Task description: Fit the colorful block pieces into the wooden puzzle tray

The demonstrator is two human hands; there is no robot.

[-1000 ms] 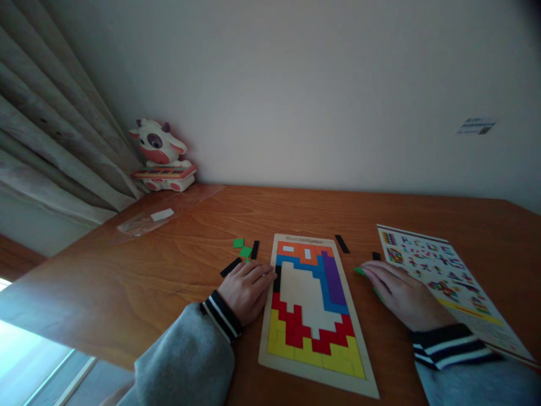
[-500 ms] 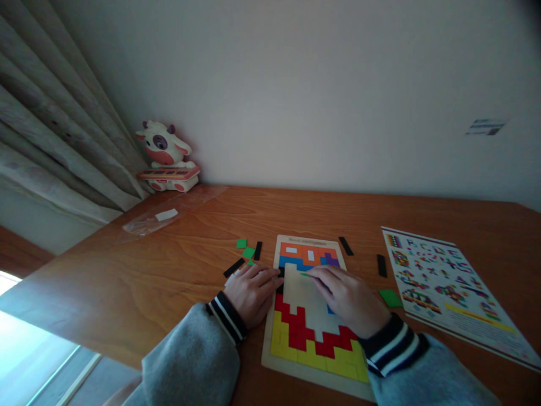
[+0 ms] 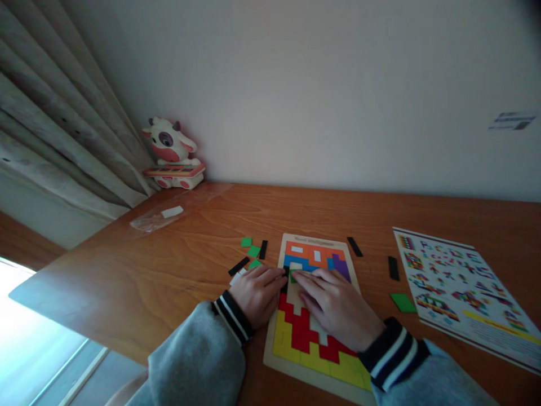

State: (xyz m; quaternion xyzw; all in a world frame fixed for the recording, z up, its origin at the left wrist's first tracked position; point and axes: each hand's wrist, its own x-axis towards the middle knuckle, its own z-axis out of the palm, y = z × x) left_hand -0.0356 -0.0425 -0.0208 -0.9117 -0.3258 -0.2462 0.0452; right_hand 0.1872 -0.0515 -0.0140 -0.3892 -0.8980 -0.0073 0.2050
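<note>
On the table lies a wooden puzzle board (image 3: pixel 270 351) filled partly with red, yellow, orange, blue and purple pieces. My right hand (image 3: pixel 336 301) is over its middle, with the fingertips on a green puzzle piece (image 3: pixel 292 276) at the board's left side. My left hand (image 3: pixel 261 290) rests across the left edge of the board, its fingers laid forward and the tips touching a black puzzle piece (image 3: pixel 284 282). Beneath the right hand, part of the bare board and some pieces are hidden.
Several loose green and black pieces (image 3: pixel 254 251) lie left of the board. Black strips (image 3: pixel 393 268) and a green piece (image 3: pixel 402 303) are on the right, beside a printed pattern sheet (image 3: pixel 460 282). A cow toy (image 3: pixel 175 155) and a clear plastic bag (image 3: pixel 147 224) stand back left.
My right hand has moved left and lowered the green piece from above the board onto its left side. The left hand stays at the board's edge. The view has shifted slightly.
</note>
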